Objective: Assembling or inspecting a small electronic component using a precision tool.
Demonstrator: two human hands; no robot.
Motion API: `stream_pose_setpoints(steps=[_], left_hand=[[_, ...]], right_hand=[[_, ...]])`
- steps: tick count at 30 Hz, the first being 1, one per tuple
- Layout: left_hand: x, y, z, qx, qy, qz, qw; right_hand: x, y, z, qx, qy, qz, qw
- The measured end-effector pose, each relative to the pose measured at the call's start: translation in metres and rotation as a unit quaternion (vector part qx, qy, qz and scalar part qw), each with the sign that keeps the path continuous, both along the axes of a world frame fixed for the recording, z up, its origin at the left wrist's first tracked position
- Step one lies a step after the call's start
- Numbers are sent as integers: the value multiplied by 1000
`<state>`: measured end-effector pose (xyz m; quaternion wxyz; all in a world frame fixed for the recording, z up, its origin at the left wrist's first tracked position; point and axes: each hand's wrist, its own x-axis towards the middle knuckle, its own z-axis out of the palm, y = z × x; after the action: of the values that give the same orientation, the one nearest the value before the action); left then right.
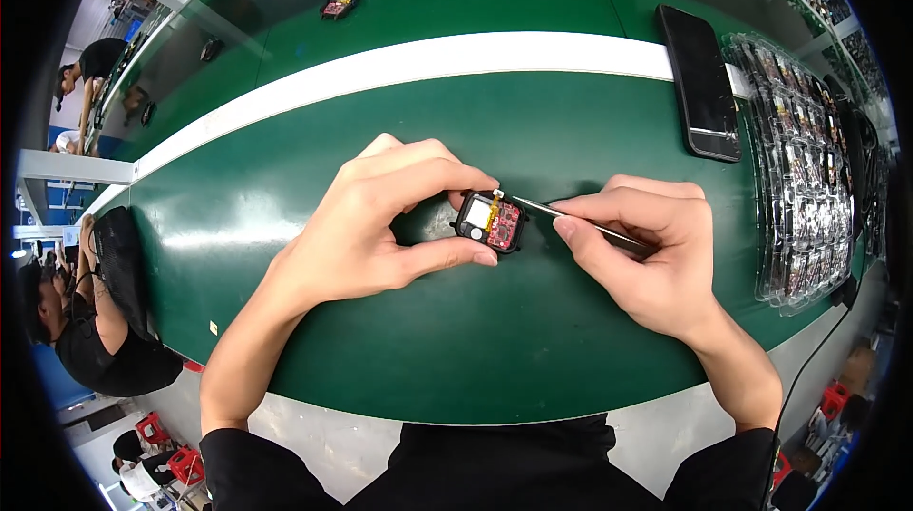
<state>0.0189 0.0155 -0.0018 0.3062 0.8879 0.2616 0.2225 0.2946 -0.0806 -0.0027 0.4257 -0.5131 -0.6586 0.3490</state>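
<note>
Bright overhead light, glare streaks on green mat [533, 340], fisheye-warped edges.

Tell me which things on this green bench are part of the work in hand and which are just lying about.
In hand:
- small open device, red circuit board showing, held by the left hand
- metal tweezers in the right hand, tip at the device

Lying about:
- black phone
- clear plastic tray of parts
- another small device far back
</note>
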Motion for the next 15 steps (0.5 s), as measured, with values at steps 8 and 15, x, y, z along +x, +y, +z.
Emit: stream_pose_setpoints(steps=[8,15], left_hand=[[1,4,-1,5,17,-12,1000],[1,6,-2,14,14,-17,1000]], right_hand=[[-10,2,-2,48,-74,1,996],[-12,4,-5,74,-94,1,993]])
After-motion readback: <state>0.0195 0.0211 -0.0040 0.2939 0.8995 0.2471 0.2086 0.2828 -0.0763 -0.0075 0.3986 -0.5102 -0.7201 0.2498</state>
